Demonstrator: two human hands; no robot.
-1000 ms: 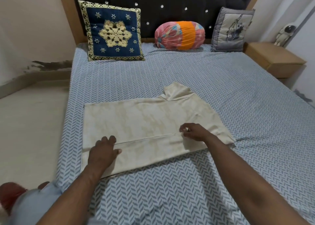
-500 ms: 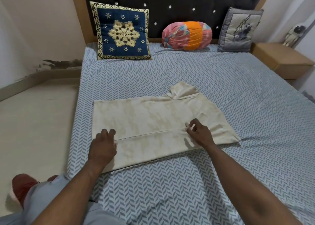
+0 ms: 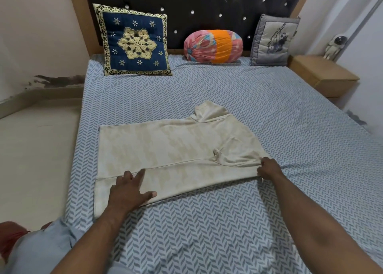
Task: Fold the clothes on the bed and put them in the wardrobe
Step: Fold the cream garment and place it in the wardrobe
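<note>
Cream shirt [image 3: 165,147] on herringbone bed [image 3: 228,91], left grip [image 3: 129,190] pressing flat (fingers spread), right grip [image 3: 268,170] pinching its edge.

Fingers [image 3: 263,164] of the right hand [image 3: 270,171] are partly hidden in the shirt [image 3: 165,149] fold; the left edge crops a red object [image 3: 9,238].

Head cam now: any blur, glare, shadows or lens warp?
Head view: soft even light, only the headboard studs glint; left hand, right hand and shirt sharp; faint shadow under shirt's near edge; wide-angle warp splays headboard's sides.

Soft even light, edges seemingly warped
</note>
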